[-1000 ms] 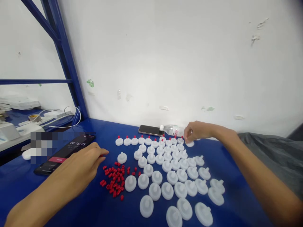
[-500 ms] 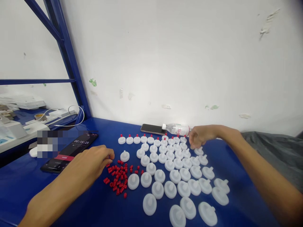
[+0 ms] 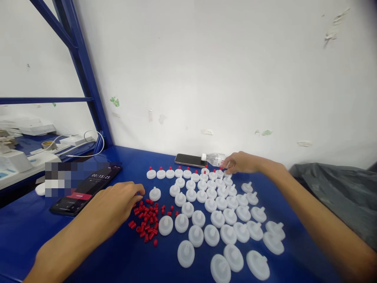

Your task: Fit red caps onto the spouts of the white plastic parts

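Head view, right hand: grip bent down at the right end of the back row, thumb and fingers close; whether they pinch anything, I cannot tell.
Left hand: grip curled just above the loose red caps, tips near each other; a cap between them could be hidden, can't say.
Red caps: heaped on the bench; small and round, they could roll off at a careless brush.
Capped discs: lined along the back; a low right wrist might knock that end askew.
White discs: crowded in front; a dipping forearm might drag the rightmost ones.
Bottle: lying sideways by the right hand; one bump could roll it.
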Tool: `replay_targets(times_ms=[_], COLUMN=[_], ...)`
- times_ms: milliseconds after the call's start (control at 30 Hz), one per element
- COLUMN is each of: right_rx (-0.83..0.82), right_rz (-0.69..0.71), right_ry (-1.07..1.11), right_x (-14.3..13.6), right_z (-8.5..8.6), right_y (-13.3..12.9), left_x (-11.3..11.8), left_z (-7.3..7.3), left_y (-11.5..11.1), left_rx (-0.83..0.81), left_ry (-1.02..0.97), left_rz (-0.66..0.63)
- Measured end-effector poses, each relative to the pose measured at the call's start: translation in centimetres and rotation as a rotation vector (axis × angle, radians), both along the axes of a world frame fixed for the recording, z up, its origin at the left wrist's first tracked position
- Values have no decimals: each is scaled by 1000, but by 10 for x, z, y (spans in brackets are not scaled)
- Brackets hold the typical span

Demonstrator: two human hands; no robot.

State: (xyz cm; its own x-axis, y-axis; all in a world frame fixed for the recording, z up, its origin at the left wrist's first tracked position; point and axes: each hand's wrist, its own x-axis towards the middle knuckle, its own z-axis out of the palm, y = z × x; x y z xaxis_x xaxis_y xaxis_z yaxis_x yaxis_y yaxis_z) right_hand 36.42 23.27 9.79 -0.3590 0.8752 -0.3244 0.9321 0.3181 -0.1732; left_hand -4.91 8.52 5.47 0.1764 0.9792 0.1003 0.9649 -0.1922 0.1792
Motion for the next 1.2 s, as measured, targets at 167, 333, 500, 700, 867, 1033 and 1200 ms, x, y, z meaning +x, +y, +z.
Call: replay_targets(times_ms=[167, 333, 500, 700, 867, 1033, 1200], right_rx=[39, 175, 337, 379, 396, 209, 390], right_rz=[19, -2, 39, 332, 576, 543, 510], right_ry=[-5, 37, 125, 240, 332, 628, 736], right_x=[-8, -12, -39, -99, -131, -135, -125], right_z=[-4, 19, 54, 63, 65, 75, 77], right_y=[-1, -13, -46, -109, -153, -166, -159], left_x=[5, 10, 21, 50, 70, 79, 68], left_z=[6, 12, 21, 20, 17, 29, 31], left_y=[-2, -4, -13, -38, -51, -57, -53], left_rx=[-91, -24, 194, 141, 24, 89, 236], left_ry=[59, 25, -143, -338, -447, -696, -871], left_rz=[17, 47, 1, -164, -242, -231, -56])
